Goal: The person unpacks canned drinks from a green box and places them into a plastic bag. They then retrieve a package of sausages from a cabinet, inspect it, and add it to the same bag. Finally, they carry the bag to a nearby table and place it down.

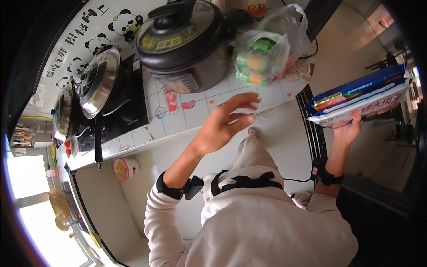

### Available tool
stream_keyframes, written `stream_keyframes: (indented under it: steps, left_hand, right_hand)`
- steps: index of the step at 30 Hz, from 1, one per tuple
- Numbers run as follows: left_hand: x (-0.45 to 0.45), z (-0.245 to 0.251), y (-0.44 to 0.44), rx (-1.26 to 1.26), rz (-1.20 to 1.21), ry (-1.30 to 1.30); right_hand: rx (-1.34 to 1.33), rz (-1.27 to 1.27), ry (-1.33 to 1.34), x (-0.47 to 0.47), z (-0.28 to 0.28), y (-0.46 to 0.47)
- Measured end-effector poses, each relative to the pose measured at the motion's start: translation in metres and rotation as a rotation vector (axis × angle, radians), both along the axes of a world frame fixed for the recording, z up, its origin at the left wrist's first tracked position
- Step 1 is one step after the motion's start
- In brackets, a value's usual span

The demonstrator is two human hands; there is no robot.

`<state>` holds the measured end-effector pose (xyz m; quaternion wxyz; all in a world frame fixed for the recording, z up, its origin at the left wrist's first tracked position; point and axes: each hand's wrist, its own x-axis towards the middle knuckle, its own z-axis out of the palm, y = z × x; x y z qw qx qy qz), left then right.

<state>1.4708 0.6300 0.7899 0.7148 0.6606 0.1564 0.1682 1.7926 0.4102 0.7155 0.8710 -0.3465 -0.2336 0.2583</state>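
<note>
My right hand [347,131] holds a stack of flat food packages [360,96] out to the right, gripping it from below. A blue pack lies over a white one with red writing, and the thumb rests on the white pack's face. My left hand [225,123] hangs in the air in front of the counter edge with fingers apart and nothing in them. Beyond it on the counter stand a clear plastic bag [263,50] with green-and-orange contents and an electric pressure cooker [183,46] with a black lid.
Two lidded pans, a nearer one [100,81] and a farther one [63,115], stand on a black cooktop [133,110]; one long handle [98,143] juts past the counter edge. A pink-rimmed bin [126,169] sits on the floor. A bottle [256,7] stands behind the bag.
</note>
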Motion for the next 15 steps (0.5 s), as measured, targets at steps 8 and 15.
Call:
stream_keyframes:
  steps: [8, 15]
  left_hand:
    - [0.153, 0.018, 0.016, 0.506, 0.364, 0.215]
    - [0.197, 0.001, 0.019, 0.164, 0.569, 0.291]
  right_hand:
    - [0.147, 0.340, -0.064, 0.125, 0.038, 0.115]
    - [0.249, 0.413, -0.317, 0.128, 0.096, 0.211]
